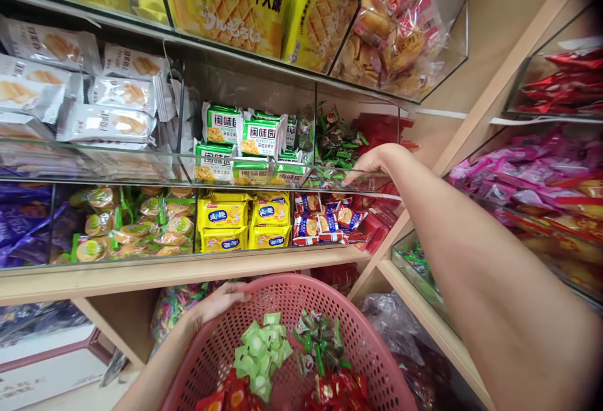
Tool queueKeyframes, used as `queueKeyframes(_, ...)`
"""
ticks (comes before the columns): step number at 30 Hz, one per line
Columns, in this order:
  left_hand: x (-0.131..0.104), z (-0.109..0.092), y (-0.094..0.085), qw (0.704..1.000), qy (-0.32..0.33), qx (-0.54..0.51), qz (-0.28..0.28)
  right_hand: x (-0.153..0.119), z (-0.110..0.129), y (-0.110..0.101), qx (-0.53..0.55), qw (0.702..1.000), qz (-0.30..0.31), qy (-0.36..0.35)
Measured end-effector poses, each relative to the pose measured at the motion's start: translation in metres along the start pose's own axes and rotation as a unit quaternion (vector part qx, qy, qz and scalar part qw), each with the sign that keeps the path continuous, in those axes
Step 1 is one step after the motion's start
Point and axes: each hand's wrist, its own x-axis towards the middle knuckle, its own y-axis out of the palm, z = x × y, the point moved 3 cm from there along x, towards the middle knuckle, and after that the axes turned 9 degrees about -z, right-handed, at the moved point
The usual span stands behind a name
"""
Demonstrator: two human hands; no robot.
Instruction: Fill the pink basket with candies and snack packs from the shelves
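Note:
My left hand (225,300) grips the rim of a pink perforated basket (287,285) at the bottom centre. Inside it lie light green packets (264,351), dark green wrapped candies (320,339) and red packets (336,392). My right hand (370,163) reaches into a clear shelf compartment of green wrapped candies (336,137). Its fingertips dip behind the front edge among the candies, so what they hold, if anything, is hidden.
Left of that compartment are green-and-white packets (261,134) and white packets (108,122). Yellow waffle packs (235,2) fill the shelf above. Yellow packs (223,216) and blue-red packets (325,225) sit below. A slanted wooden divider (509,65) stands at the right.

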Motion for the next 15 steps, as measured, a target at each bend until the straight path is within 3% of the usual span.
queueKeyframes(3, 0.002, 0.0022, -0.0011, 1.0, 0.001, 0.004, 0.001, -0.0033, -0.0025, 0.0074, 0.005, 0.995, 0.09, 0.039)
queueKeyframes(6, 0.0031, 0.0036, -0.0008, 1.0, 0.002, 0.011, 0.006, -0.006, -0.0027, 0.0096, 0.015, 0.991, 0.121, 0.054)
queueKeyframes(15, -0.0036, -0.0062, 0.0021, 0.998, -0.027, 0.05, -0.015, -0.0087, -0.0024, 0.0058, 0.03, 0.994, 0.091, 0.06)
